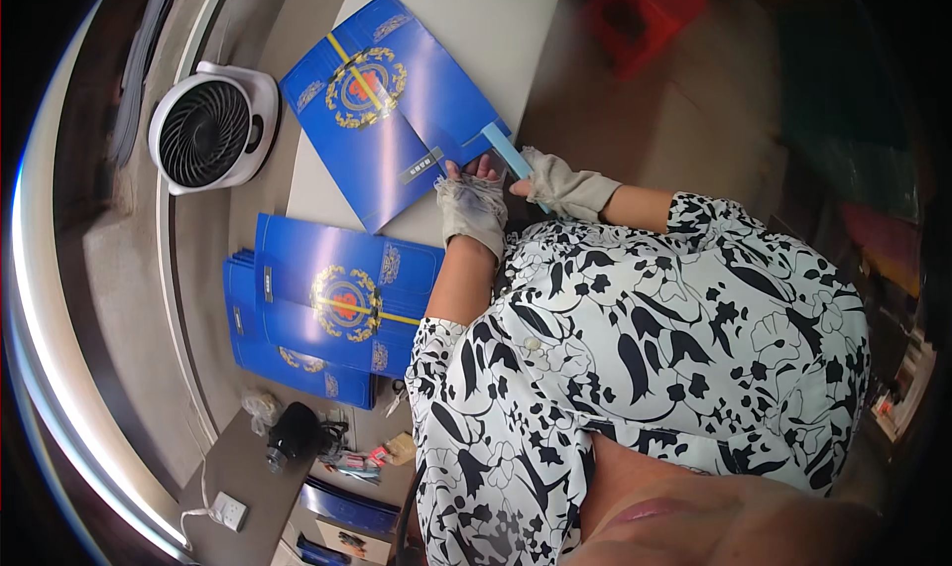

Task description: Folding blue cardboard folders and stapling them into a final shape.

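A blue folder [382, 100] with a gold and red emblem lies open on a white board [476, 31]. My left hand [471, 204], in a grey fingerless glove, grips the folder's near edge with curled fingers. Right beside it, my right hand [560, 184], gloved the same way, holds a light blue flat strip [509, 153] against the folder's corner. My black and white flowered shirt [645, 348] fills the lower right.
A stack of matching blue folders [327, 308] lies nearer on the left. A small white desk fan [210, 130] stands at the table's left. A red stool [645, 16] is on the floor beyond. A black object [293, 432], small clutter and a white power socket [230, 511] sit lower left.
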### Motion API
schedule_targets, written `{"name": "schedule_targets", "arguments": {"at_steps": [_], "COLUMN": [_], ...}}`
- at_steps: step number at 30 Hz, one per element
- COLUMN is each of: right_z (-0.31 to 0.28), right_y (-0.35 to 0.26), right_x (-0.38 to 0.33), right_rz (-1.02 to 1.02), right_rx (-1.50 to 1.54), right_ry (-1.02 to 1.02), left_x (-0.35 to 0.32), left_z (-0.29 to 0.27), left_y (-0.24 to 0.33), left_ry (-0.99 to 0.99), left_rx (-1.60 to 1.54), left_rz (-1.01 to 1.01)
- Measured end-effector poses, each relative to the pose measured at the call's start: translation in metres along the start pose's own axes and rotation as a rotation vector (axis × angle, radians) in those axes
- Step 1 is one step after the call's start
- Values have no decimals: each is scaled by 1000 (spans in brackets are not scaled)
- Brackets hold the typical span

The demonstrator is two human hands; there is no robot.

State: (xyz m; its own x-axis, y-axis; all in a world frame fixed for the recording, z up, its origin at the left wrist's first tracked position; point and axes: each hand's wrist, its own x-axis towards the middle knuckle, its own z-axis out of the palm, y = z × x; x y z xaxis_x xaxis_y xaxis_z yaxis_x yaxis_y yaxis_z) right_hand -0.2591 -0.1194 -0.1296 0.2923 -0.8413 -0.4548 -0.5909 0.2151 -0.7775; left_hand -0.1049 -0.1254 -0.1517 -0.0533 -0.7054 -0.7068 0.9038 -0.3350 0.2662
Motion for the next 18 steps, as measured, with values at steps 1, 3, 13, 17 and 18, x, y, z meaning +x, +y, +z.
{"name": "schedule_targets", "arguments": {"at_steps": [1,3,13,17,18], "right_z": [-6,-10,-22,-15,-16], "right_y": [-3,-7,6,21,18], "right_x": [-2,-2,10,5,5], "right_rz": [-14,23,-15,-137,-138], "right_rx": [-70,-25,-185,-203,-206], "right_ry": [81,102,182,270,264], "left_x": [3,4,-2,-6,-5], "left_z": [1,3,7,12,12], "left_y": [-5,-7,-14,-16,-16], "left_ry": [-18,-53,-49,-58,-57], "left_rx": [0,16,105,88,93], "left_rz": [-9,-19,-59,-75,-81]}}
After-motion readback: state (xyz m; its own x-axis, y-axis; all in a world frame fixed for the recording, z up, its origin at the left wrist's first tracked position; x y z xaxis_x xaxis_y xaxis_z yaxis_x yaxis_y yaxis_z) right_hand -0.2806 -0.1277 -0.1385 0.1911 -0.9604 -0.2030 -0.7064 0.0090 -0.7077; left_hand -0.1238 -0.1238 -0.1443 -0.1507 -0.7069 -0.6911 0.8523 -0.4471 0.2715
